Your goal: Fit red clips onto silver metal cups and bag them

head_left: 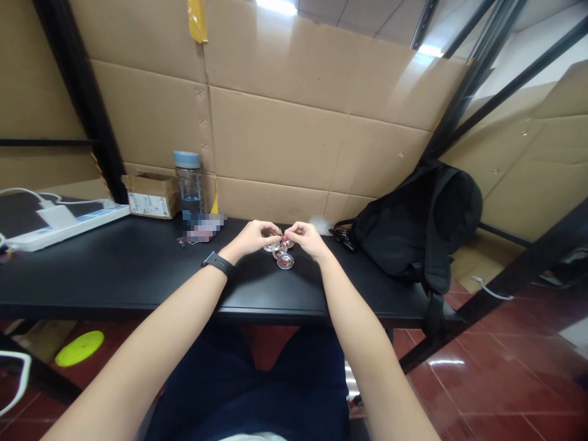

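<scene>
My left hand (pixel 260 237) and my right hand (pixel 305 239) meet over the black desk, fingertips pinched almost together. A thin, partly red piece shows between them, too small to name. Just below the fingers lie several small round silvery discs with red middles, and the nearest silvery disc (pixel 285 261) lies flat on the desk. Other discs are partly hidden behind my fingers. A dark watch (pixel 218 264) is on my left wrist.
Along the back left stand a water bottle (pixel 189 184), an open cardboard box (pixel 154 195) and a white power strip (pixel 73 228). A black backpack (pixel 413 223) leans at the right. Behind the black desk (pixel 138 269) rises a cardboard wall (pixel 275 135).
</scene>
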A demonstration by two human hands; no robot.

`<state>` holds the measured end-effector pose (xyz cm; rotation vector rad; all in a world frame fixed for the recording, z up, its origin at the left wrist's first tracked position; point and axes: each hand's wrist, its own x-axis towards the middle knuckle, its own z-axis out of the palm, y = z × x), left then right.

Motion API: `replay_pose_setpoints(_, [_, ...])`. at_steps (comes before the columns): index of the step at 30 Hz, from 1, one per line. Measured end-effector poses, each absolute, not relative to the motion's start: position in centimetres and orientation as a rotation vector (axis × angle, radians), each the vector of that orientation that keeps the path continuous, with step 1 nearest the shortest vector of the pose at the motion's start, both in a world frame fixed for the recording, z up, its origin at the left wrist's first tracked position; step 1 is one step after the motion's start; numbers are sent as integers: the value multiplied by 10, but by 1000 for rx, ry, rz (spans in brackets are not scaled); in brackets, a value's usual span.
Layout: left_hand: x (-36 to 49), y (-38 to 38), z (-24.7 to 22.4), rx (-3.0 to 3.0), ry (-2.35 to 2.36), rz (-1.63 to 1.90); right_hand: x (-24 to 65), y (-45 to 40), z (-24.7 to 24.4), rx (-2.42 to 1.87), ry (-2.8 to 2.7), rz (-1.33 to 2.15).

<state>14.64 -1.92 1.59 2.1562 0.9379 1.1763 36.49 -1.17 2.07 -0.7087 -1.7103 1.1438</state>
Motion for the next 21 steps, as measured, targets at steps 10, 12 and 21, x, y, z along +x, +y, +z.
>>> replay_pose_setpoints(10, [150, -22, 16, 2081, 974, 1296, 364, -12, 16, -709, -1856, 1128])
replay_pose_setpoints(12, [149, -22, 17, 2062, 976, 1301, 361, -12, 15, -719, -1882, 1111])
replay_pose_setpoints(21, [148, -17, 14, 1928, 848, 1285, 359, -14, 18, -635, -1929, 1060])
